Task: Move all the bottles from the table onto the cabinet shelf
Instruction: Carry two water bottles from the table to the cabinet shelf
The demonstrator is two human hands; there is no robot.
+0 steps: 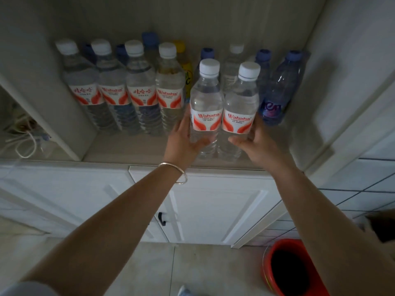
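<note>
Left hand (183, 144) and right hand (254, 142) each grip an upright bottle (205, 107), caps up.

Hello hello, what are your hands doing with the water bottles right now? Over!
Left hand grips one white-capped bottle; right hand grips its twin. Both upright at the shelf's front edge. Row of bottles behind, nothing blocking.

Head camera looks forward and down, close on the cabinet shelf (136, 146).

Behind the front row, 3 blue-capped bottles (150, 39) show only their caps; lower right, the red bucket (286, 268) is cut off by the frame's bottom edge.
</note>
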